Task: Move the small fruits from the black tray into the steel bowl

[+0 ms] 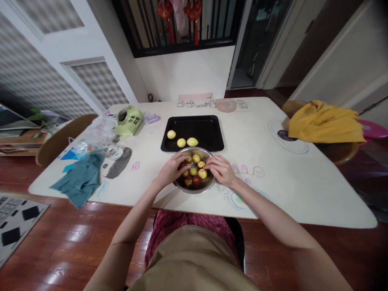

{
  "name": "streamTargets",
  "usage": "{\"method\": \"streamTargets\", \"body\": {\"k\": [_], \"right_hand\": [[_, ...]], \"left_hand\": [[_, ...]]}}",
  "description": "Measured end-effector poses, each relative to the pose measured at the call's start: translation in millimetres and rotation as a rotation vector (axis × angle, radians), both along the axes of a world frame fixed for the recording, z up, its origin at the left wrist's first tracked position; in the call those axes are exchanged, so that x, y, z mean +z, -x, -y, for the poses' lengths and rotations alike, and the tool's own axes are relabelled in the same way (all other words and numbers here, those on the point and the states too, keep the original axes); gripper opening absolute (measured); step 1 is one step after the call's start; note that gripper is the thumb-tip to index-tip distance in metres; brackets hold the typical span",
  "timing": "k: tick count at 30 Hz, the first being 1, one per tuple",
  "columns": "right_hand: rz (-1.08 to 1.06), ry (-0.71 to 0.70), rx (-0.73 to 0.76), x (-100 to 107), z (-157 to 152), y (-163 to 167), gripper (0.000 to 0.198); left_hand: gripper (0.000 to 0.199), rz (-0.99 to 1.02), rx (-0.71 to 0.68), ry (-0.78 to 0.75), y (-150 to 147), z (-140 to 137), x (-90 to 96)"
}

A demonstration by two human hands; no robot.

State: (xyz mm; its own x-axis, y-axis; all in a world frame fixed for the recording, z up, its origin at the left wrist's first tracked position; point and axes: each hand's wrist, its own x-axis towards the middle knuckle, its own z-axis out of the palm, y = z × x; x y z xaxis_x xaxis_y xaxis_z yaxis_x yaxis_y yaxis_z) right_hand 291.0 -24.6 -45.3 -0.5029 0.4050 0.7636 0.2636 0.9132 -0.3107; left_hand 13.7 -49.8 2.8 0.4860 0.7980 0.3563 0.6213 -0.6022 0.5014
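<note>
A round metal bowl [194, 190] stands near the table's front edge with several small round fruits in it, some yellow [202, 173], some reddish brown [197, 180]; they look like jujubes. My left hand [172, 167] reaches over the bowl's left rim, thumb and fingers curved round a dark reddish fruit that they partly hide. From the right, my right hand [220, 169] comes over the rim with its fingers bent together against the yellow fruits; what they hold, if anything, is hidden. Just behind the bowl lies a black baking tray [209, 131] bearing three yellow-green fruits [192, 142].
On the table's left are a teal cloth [80, 178], clear plastic bags [98, 135] and a green bag with printed characters [129, 121]. A yellow cloth [325, 123] hangs over a chair at right. Drawings mark the white tabletop [303, 182].
</note>
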Motion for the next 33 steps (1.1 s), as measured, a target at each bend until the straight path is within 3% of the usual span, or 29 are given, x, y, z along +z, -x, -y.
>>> {"method": "streamTargets", "body": {"k": [9,15,22,29,33], "right_hand": [[0.081,0.082,0.014,-2.9,-0.3,-2.0,0.04],[0.102,0.106,0.037,-2.5,1.1,-4.4,0.041],[-0.001,0.179,-0.039,14.7,-2.3,-9.8,0.042],[0.139,0.176,-0.091,53.7,-56.7,10.6,0.032],[0.299,0.21,-0.097,58.7,-99.8,29.9,0.031]], "left_hand": [[0.062,-0.139,-0.203,0.037,-12.1,-40.2,-5.6],[0.062,-0.095,-0.277,0.066,-12.0,-39.8,-3.7],[0.055,0.114,-0.232,0.019,-4.4,-36.4,-0.6],[0.034,0.305,-0.098,-0.076,22.5,-47.1,-10.0],[0.034,0.373,-0.03,-0.079,29.4,-53.3,-23.7]]}}
